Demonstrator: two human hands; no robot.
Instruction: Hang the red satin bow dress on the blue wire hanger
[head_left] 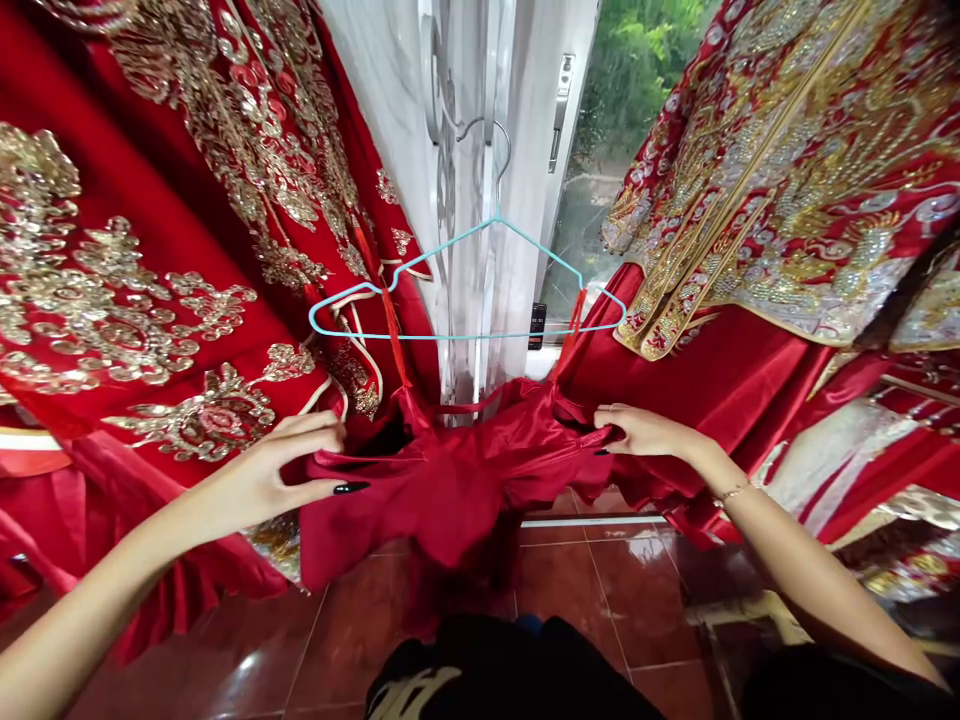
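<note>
Two hands hold a red satin garment [442, 500] spread between them, its thin straps [394, 325] running up to a light-blue wire hanger [465, 335] just beyond the fingers. The left hand [262, 480] curls its fingers [315, 432] over the satin's upper edge, with its black-nailed thumb [351, 487] pressed on the front, clamping the cloth. The right hand [652, 432] pinches the opposite edge between its fingers [611, 422]. The hanger's hook [499, 150] rises beside a sheer white curtain [525, 150], and a window [630, 90] showing green foliage lies farther on. Left of the fingers hangs a red gown [142, 250] with gold embroidery; right of them hangs another embroidered red-and-gold gown [780, 210]. Glossy red-brown floor tiles [637, 600] lie below the fingers, and a thin gold bracelet [735, 491] circles the right wrist.
</note>
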